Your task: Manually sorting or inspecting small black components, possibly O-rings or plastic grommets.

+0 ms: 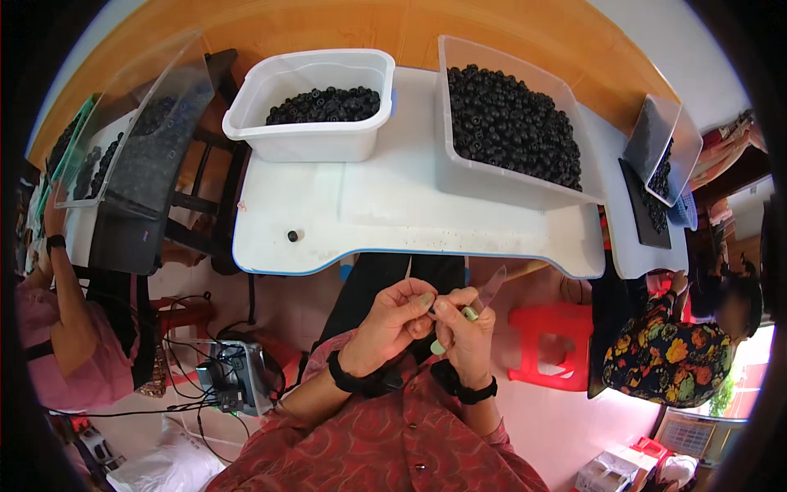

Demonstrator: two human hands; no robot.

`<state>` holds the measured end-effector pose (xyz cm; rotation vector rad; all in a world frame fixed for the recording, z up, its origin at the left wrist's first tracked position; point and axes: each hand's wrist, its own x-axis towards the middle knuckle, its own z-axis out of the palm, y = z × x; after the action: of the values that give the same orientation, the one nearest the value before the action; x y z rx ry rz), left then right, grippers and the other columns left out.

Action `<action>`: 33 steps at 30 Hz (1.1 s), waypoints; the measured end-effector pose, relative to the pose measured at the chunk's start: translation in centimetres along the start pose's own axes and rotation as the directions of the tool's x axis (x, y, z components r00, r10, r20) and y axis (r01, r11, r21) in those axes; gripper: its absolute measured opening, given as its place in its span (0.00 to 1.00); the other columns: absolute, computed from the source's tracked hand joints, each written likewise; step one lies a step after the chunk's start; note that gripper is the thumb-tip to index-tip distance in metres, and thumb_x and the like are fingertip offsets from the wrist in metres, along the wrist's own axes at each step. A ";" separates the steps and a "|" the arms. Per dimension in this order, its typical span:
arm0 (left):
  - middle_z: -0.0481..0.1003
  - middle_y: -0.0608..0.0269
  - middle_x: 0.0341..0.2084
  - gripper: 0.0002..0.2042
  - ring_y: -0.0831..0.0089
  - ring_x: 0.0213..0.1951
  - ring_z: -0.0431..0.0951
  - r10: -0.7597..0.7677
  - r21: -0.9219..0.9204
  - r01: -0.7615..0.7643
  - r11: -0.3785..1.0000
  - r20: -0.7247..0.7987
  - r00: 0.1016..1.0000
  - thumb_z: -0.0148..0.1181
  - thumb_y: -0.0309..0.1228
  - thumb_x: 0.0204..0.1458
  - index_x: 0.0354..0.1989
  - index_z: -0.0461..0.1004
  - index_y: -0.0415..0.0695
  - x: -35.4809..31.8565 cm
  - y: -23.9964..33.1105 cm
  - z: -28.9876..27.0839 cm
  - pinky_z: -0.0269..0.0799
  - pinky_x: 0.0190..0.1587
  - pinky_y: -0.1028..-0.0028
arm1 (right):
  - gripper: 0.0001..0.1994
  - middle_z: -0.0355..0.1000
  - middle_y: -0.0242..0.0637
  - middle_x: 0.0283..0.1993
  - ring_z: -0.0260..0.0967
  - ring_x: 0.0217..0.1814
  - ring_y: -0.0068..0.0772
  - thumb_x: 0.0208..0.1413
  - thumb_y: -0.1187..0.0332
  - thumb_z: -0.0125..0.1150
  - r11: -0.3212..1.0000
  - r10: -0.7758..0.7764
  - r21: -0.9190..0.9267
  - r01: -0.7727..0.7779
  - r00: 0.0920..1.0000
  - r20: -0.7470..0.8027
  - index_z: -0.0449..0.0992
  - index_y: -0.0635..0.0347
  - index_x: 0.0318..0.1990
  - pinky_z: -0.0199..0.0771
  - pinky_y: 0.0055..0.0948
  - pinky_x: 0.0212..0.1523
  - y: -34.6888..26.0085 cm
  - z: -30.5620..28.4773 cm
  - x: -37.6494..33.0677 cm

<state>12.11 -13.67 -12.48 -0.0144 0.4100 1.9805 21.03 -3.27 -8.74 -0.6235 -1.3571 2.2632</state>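
My right hand [465, 332] is closed around the pale green handle of a small knife [493, 287], whose blade points up and to the right. Against it, my left hand [398, 320] is closed in a pinch, thumb and fingertips meeting those of the right. Whatever lies between the fingertips is too small and covered to make out. Both hands are over my lap, just before the white table [344, 238]. One small black cylindrical piece [293, 236] lies alone near the table's left front.
A white tub [246, 123] and a larger translucent bin [484, 176] hold many small black round pieces. A red stool [553, 344] stands at right. One person [78, 336] sits at left, another [668, 357] at right, near similar bins. Cables [184, 361] tangle at lower left.
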 end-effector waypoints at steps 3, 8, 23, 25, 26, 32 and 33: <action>0.73 0.66 0.26 0.05 0.81 0.21 0.68 0.011 0.016 -0.011 1.000 0.000 1.000 0.58 0.26 0.58 0.41 0.73 0.41 0.2 -0.1 -0.1 0.62 0.22 0.82 | 0.06 0.69 0.29 0.23 0.55 0.14 0.12 0.56 0.75 0.62 1.000 0.021 0.019 -0.021 0.999 -0.039 0.71 0.59 0.30 0.51 0.14 0.13 0.0 0.3 0.0; 0.73 0.68 0.27 0.05 0.82 0.23 0.69 0.021 0.047 -0.023 0.999 0.042 0.999 0.57 0.26 0.58 0.41 0.73 0.43 0.3 -0.4 -0.3 0.63 0.25 0.82 | 0.07 0.62 0.26 0.19 0.50 0.11 0.13 0.60 0.72 0.57 0.998 0.052 -0.042 -0.054 0.997 -0.054 0.68 0.58 0.29 0.48 0.17 0.12 -0.2 0.3 0.2; 0.76 0.59 0.27 0.09 0.81 0.22 0.70 0.583 0.492 -0.462 0.738 -0.121 0.803 0.60 0.30 0.57 0.38 0.74 0.36 3.4 10.8 6.5 0.67 0.26 0.81 | 0.08 0.59 0.28 0.20 0.51 0.12 0.15 0.65 0.68 0.50 0.998 0.034 -0.050 -0.036 0.999 -0.041 0.69 0.64 0.37 0.49 0.16 0.12 0.0 -0.8 0.1; 0.76 0.58 0.29 0.10 0.80 0.24 0.71 0.626 0.496 -0.522 0.694 -0.056 0.778 0.57 0.31 0.59 0.40 0.73 0.34 4.8 13.8 7.2 0.67 0.28 0.81 | 0.08 0.59 0.28 0.20 0.52 0.12 0.15 0.65 0.69 0.50 0.998 0.046 -0.050 -0.048 0.998 -0.046 0.70 0.65 0.37 0.49 0.16 0.12 0.5 -1.5 0.1; 0.76 0.57 0.29 0.10 0.80 0.26 0.71 0.651 0.474 -0.551 0.687 -0.065 0.756 0.56 0.31 0.59 0.40 0.73 0.34 5.3 15.1 7.6 0.68 0.30 0.80 | 0.08 0.59 0.28 0.20 0.52 0.12 0.15 0.65 0.69 0.50 0.998 0.046 -0.044 -0.048 0.998 -0.048 0.70 0.65 0.37 0.49 0.16 0.12 0.5 -1.5 0.0; 0.77 0.54 0.32 0.12 0.75 0.31 0.76 0.725 0.492 -0.606 0.625 -0.078 0.685 0.55 0.29 0.59 0.45 0.71 0.32 7.9 17.6 9.3 0.72 0.35 0.79 | 0.08 0.61 0.28 0.20 0.52 0.12 0.15 0.64 0.69 0.50 0.997 0.074 -0.011 -0.076 0.991 -0.109 0.70 0.65 0.37 0.49 0.17 0.11 0.5 -2.4 0.1; 0.77 0.56 0.31 0.11 0.76 0.31 0.76 0.730 0.557 -0.595 0.580 -0.031 0.682 0.57 0.29 0.58 0.44 0.72 0.32 8.3 16.7 9.8 0.72 0.34 0.79 | 0.08 0.61 0.28 0.19 0.52 0.12 0.16 0.64 0.69 0.51 0.997 0.077 -0.013 -0.079 0.990 -0.120 0.70 0.65 0.37 0.49 0.17 0.11 0.5 -2.5 0.2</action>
<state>-4.56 -9.76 -0.21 0.2620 1.2726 2.5637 22.19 -1.62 -10.31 -0.8177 -1.3177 2.2374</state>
